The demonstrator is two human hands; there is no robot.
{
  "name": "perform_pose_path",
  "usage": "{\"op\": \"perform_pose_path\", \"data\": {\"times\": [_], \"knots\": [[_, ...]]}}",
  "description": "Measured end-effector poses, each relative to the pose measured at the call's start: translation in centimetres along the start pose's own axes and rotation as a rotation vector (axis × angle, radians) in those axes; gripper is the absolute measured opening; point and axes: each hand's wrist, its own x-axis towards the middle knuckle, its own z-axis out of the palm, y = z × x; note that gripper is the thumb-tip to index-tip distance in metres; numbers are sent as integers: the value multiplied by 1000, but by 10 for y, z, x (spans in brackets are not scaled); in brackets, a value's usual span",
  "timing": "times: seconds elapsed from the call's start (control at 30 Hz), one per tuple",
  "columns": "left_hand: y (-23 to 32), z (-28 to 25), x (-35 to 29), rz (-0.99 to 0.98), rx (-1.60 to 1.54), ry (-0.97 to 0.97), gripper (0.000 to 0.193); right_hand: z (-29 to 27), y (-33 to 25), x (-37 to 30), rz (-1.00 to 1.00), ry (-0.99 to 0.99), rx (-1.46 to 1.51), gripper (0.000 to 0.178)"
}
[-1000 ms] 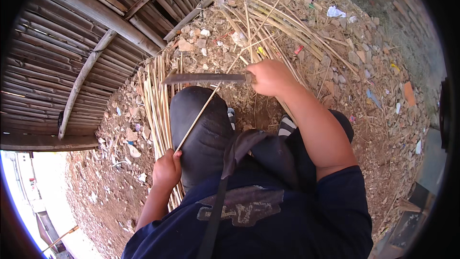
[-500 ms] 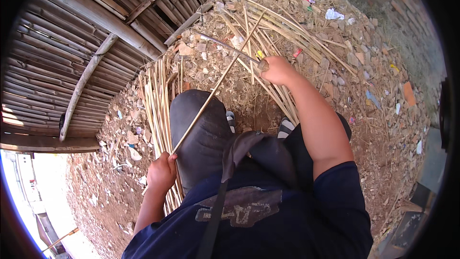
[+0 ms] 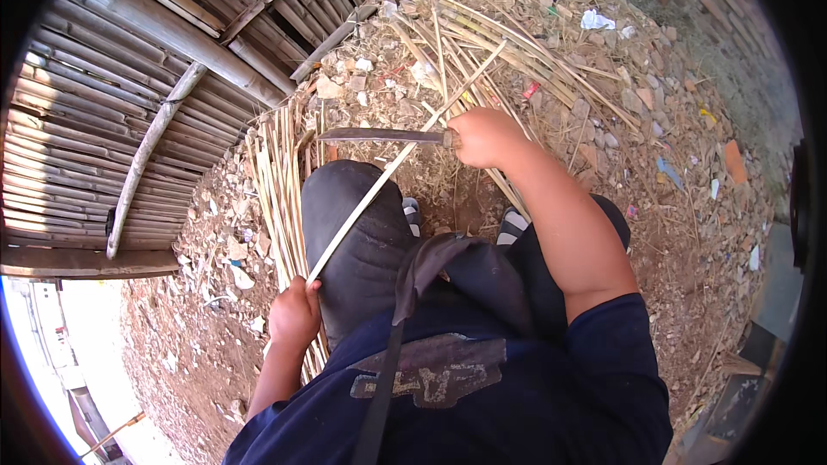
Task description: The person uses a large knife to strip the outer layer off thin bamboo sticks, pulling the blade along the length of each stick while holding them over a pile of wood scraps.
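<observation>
My left hand (image 3: 295,313) is closed around the lower end of a long pale bamboo strip (image 3: 355,216). The strip slants up and to the right across my left knee, its far end past my right hand. My right hand (image 3: 484,136) grips the handle of a long dark-bladed knife (image 3: 379,134). Pointing left, the blade crosses the strip just above the knee; whether it touches the strip I cannot tell. Beside my left leg lies a bundle of bamboo strips (image 3: 277,198), running under my left forearm.
More bamboo strips (image 3: 500,43) lie in a loose pile ahead. A bamboo slat wall (image 3: 95,129) rises on the left, a brick wall (image 3: 719,9) at the far right. Stones, shavings and litter, including a white scrap (image 3: 597,20), cover the dirt ground.
The knife has swung from pointing up-left to nearly level, and my right hand has shifted slightly left and down. The strip has turned, its far end now farther right. My left hand barely moved.
</observation>
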Motion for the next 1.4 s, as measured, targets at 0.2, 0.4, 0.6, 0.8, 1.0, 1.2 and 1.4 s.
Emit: {"op": "perform_pose_path", "data": {"times": [0.2, 0.4, 0.6, 0.8, 1.0, 1.2, 1.4], "knots": [[-14, 11, 5, 91, -116, -6, 38, -4, 8, -1, 51, 31, 197, 33], [-16, 11, 5, 89, -165, -29, 37, -4, -4, -7, 12, 111, 133, 33], [-11, 14, 4, 123, -186, 10, 37, -1, 26, 4, 60, 86, 313, 21], [-13, 5, 8, 90, -132, -18, 38, -7, -4, -10, 89, 129, 123, 29], [-19, 17, 4, 99, -162, 19, 38, -8, -11, -10, -83, 84, 80, 30], [-10, 9, 10, 105, -137, 24, 34, -9, 11, -6, 121, 135, 37, 42], [-10, 12, 8, 87, -150, 16, 34, -5, -28, -16, -136, 173, 15, 32]]}}
